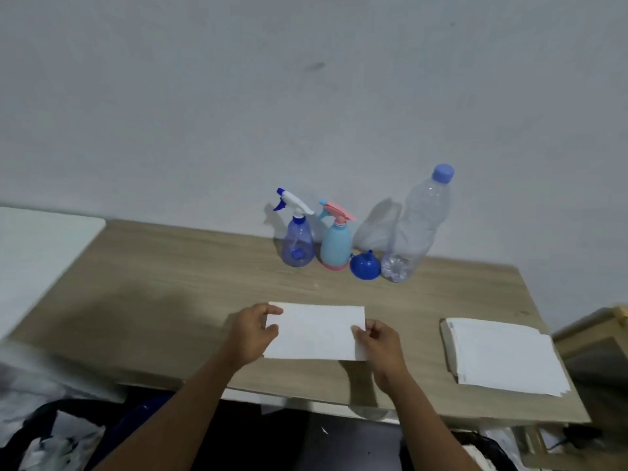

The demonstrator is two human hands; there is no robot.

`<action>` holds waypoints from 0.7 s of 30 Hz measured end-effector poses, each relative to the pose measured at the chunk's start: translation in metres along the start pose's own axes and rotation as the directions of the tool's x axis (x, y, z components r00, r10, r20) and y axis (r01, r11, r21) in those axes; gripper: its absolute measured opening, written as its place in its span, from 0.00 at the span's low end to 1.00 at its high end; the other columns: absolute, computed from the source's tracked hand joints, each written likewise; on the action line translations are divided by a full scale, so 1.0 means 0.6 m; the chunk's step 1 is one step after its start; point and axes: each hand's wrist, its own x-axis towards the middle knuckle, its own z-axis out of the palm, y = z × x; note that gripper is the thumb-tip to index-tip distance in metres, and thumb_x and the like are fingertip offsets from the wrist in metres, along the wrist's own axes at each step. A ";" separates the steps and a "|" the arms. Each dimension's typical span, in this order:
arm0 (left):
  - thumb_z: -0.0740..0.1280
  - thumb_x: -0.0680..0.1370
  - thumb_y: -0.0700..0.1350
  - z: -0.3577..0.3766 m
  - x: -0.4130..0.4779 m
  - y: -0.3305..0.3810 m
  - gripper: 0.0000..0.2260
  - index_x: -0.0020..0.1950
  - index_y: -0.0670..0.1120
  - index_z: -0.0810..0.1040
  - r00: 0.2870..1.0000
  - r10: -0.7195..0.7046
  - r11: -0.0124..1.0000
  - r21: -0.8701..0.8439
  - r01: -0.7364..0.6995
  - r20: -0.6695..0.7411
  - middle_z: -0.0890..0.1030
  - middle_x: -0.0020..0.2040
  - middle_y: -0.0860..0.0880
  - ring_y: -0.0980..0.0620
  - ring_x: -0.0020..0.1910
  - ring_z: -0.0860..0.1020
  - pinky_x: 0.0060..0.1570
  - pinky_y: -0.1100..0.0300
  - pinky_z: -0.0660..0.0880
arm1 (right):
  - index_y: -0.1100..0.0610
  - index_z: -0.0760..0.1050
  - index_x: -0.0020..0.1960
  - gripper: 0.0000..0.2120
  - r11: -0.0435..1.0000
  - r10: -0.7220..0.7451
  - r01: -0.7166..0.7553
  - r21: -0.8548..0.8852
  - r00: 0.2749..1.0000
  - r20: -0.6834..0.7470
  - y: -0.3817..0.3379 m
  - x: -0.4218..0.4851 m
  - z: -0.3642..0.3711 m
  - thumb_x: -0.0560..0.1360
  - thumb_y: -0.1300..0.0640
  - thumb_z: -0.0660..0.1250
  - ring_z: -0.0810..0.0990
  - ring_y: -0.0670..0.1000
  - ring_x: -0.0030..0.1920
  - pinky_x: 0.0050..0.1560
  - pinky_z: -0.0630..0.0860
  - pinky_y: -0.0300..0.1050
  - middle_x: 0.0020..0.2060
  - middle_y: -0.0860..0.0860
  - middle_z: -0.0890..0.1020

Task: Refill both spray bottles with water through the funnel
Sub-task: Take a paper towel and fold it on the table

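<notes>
Wooden table [176,300], set against a pale wall: at its far edge, in a row from left to right, stand a translucent blue spray bottle [299,241] with a white-and-blue trigger head, a light blue spray bottle [335,244] with a pink trigger head, a blue funnel [364,264] lying mouth-down and touching the latter's base, and a tall clear water bottle [413,232] with a blue cap, upright just beside the funnel. Near edge, centre: one white sheet of paper [316,331], its left edge pinched in the fingers of the left hand [253,336] and its right edge in those of the right hand [382,345], both well apart from the bottles. To the right, a stack of white papers [503,356] lies flat.
</notes>
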 end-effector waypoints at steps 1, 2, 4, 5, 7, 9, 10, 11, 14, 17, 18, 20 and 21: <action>0.71 0.71 0.34 -0.006 -0.004 -0.018 0.15 0.51 0.52 0.82 0.999 -0.030 1.000 0.007 0.030 0.012 0.75 0.30 0.50 0.56 0.24 0.69 0.30 0.63 0.68 | 0.63 0.79 0.40 0.07 0.999 -0.008 0.007 -0.047 1.000 -0.024 0.018 -0.002 0.021 0.75 0.61 0.72 0.79 0.53 0.37 0.40 0.79 0.56 0.39 0.62 0.84; 0.71 0.71 0.34 -0.011 -0.005 -0.035 0.16 0.54 0.50 0.82 0.997 -0.065 0.998 0.001 0.065 0.031 0.80 0.38 0.48 0.55 0.28 0.74 0.33 0.62 0.72 | 0.63 0.78 0.39 0.08 0.995 -0.023 0.020 -0.097 0.999 -0.037 0.030 -0.006 0.041 0.75 0.61 0.72 0.78 0.51 0.36 0.40 0.78 0.56 0.36 0.62 0.83; 0.70 0.71 0.34 -0.023 0.001 -0.062 0.19 0.59 0.49 0.81 0.991 -0.112 0.993 -0.029 0.114 0.068 0.79 0.59 0.47 0.50 0.49 0.82 0.49 0.56 0.77 | 0.65 0.76 0.40 0.08 0.983 -0.088 0.079 -0.166 0.995 -0.043 0.041 -0.009 0.078 0.75 0.63 0.71 0.74 0.49 0.36 0.40 0.74 0.50 0.33 0.57 0.79; 0.70 0.71 0.33 -0.031 0.008 -0.072 0.20 0.61 0.49 0.80 0.990 -0.118 0.992 -0.037 0.121 0.075 0.76 0.65 0.47 0.47 0.57 0.80 0.55 0.54 0.76 | 0.65 0.76 0.41 0.07 0.977 -0.115 0.107 -0.182 0.993 -0.034 0.042 -0.007 0.095 0.75 0.63 0.71 0.74 0.48 0.36 0.40 0.73 0.47 0.33 0.55 0.79; 0.68 0.72 0.32 -0.049 0.029 -0.084 0.22 0.61 0.51 0.78 0.993 -0.108 0.993 -0.039 0.110 0.046 0.76 0.65 0.46 0.43 0.61 0.78 0.57 0.56 0.75 | 0.63 0.78 0.43 0.04 0.967 -0.149 0.145 -0.211 0.989 -0.005 0.027 0.003 0.125 0.76 0.64 0.70 0.76 0.50 0.37 0.41 0.74 0.45 0.37 0.58 0.81; 0.67 0.72 0.31 -0.066 0.054 -0.091 0.23 0.65 0.47 0.77 0.995 -0.097 0.995 -0.015 0.097 0.007 0.76 0.65 0.41 0.40 0.63 0.75 0.60 0.54 0.73 | 0.61 0.78 0.45 0.02 0.952 -0.185 0.183 -0.244 0.983 0.015 0.009 0.021 0.152 0.76 0.63 0.70 0.79 0.55 0.38 0.43 0.77 0.48 0.40 0.60 0.82; 0.67 0.73 0.31 -0.075 0.066 -0.094 0.24 0.67 0.46 0.76 0.996 -0.094 0.996 0.001 0.094 -0.004 0.75 0.66 0.41 0.41 0.65 0.74 0.61 0.55 0.72 | 0.61 0.78 0.45 0.02 0.946 -0.197 0.195 -0.258 0.980 0.020 -0.003 0.030 0.165 0.76 0.63 0.70 0.79 0.57 0.39 0.44 0.77 0.51 0.40 0.60 0.82; 0.66 0.73 0.31 -0.084 0.080 -0.097 0.24 0.68 0.46 0.75 0.996 -0.084 0.996 0.011 0.084 -0.010 0.73 0.68 0.42 0.43 0.66 0.73 0.62 0.58 0.71 | 0.61 0.78 0.45 0.01 0.943 -0.208 0.207 -0.259 0.978 0.027 -0.011 0.042 0.177 0.76 0.63 0.70 0.80 0.57 0.40 0.45 0.78 0.52 0.41 0.61 0.82; 0.67 0.74 0.32 -0.104 0.119 -0.109 0.24 0.69 0.47 0.74 0.998 -0.059 0.998 0.014 0.059 -0.037 0.73 0.69 0.45 0.47 0.68 0.72 0.65 0.57 0.70 | 0.60 0.79 0.49 0.03 0.952 -0.209 0.207 -0.225 0.978 0.018 -0.041 0.067 0.210 0.76 0.63 0.70 0.82 0.58 0.43 0.48 0.79 0.54 0.43 0.59 0.84; 0.69 0.75 0.36 -0.113 0.147 -0.120 0.23 0.70 0.44 0.73 0.997 -0.039 0.995 0.091 0.044 -0.059 0.72 0.70 0.44 0.47 0.71 0.69 0.69 0.59 0.64 | 0.57 0.77 0.56 0.10 0.963 -0.199 0.187 -0.196 0.979 -0.047 -0.065 0.081 0.228 0.76 0.60 0.71 0.82 0.50 0.44 0.49 0.80 0.49 0.45 0.51 0.83; 0.70 0.75 0.39 -0.114 0.151 -0.125 0.23 0.70 0.43 0.72 0.996 -0.025 0.988 0.151 0.038 -0.088 0.71 0.71 0.43 0.46 0.71 0.68 0.69 0.58 0.63 | 0.57 0.76 0.61 0.14 0.957 -0.206 0.183 -0.227 0.975 -0.080 -0.069 0.081 0.230 0.76 0.58 0.72 0.81 0.49 0.46 0.52 0.79 0.48 0.48 0.51 0.82; 0.68 0.76 0.48 -0.115 0.150 -0.129 0.22 0.69 0.42 0.73 0.984 0.045 0.953 0.302 0.009 -0.173 0.71 0.70 0.42 0.43 0.71 0.68 0.69 0.52 0.65 | 0.58 0.73 0.66 0.18 0.892 -0.318 0.266 -0.365 0.944 -0.090 -0.066 0.079 0.230 0.78 0.56 0.69 0.78 0.52 0.55 0.59 0.76 0.49 0.57 0.53 0.79; 0.64 0.77 0.52 -0.112 0.148 -0.130 0.22 0.68 0.43 0.73 0.973 0.117 0.925 0.378 -0.033 -0.200 0.72 0.70 0.42 0.42 0.70 0.69 0.68 0.49 0.67 | 0.57 0.73 0.66 0.17 0.814 -0.414 0.352 -0.463 0.910 -0.037 -0.061 0.076 0.234 0.78 0.56 0.67 0.75 0.53 0.58 0.60 0.74 0.48 0.59 0.53 0.77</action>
